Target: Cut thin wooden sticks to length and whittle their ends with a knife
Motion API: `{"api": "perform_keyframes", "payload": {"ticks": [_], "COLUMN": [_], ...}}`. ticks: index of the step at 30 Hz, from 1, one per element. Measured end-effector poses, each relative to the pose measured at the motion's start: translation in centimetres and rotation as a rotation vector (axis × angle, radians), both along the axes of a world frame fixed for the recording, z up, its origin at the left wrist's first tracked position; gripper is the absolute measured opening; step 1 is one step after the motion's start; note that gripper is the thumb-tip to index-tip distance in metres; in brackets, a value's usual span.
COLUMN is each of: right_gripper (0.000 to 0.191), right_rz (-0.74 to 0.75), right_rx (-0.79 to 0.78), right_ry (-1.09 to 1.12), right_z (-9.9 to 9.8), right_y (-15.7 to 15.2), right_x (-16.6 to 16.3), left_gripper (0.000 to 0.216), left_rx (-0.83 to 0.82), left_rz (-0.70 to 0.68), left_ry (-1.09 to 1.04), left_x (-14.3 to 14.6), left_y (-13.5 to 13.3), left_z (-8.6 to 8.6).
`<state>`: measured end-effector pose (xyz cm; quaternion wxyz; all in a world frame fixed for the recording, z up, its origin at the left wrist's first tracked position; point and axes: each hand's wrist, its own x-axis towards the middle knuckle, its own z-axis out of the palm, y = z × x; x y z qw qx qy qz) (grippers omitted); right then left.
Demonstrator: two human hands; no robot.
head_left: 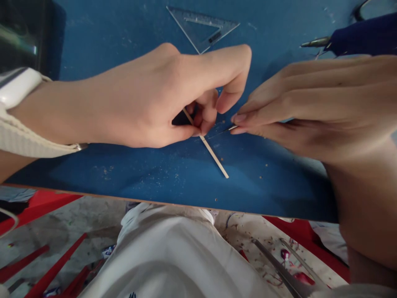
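Observation:
My left hand (161,99) pinches a thin pale wooden stick (215,158) between thumb and fingers. The stick slants across the blue tabletop, its near end sticking out toward me and part of it hidden under the hand. A dark line crosses it just below my thumb. In my right hand (297,103), fingers and thumb close on a slim metal blade (231,128), whose fine point reaches left to the stick near that line. Most of the blade's body is hidden inside the hand.
A clear set square (200,31) lies beyond my left hand. To the right is a dark blue tool with a pointed metal tip (319,42). A dark glossy object (25,37) stands at upper left. The table's near edge (149,201) runs above my lap.

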<state>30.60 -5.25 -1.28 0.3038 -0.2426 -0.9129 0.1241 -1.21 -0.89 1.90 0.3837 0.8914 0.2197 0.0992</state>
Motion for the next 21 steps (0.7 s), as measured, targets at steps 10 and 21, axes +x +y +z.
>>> {"api": "perform_keyframes", "payload": {"ticks": [10,21], "right_gripper": [0.024,0.032], "right_rz": [0.008,0.016], "right_rx": [0.034,0.010], "right_ry": [-0.069,-0.086], "right_z": [0.2,0.6], "right_y": [0.0,0.1], "right_x": [0.0,0.3], "left_gripper": [0.015,0.017], "left_rx": [0.010,0.033], "left_rz": [-0.020,-0.047], "left_ry": [-0.044,-0.057], "left_x": [-0.1,0.3], "left_y": [0.2,0.2], "left_z": [-0.5,-0.3]}}
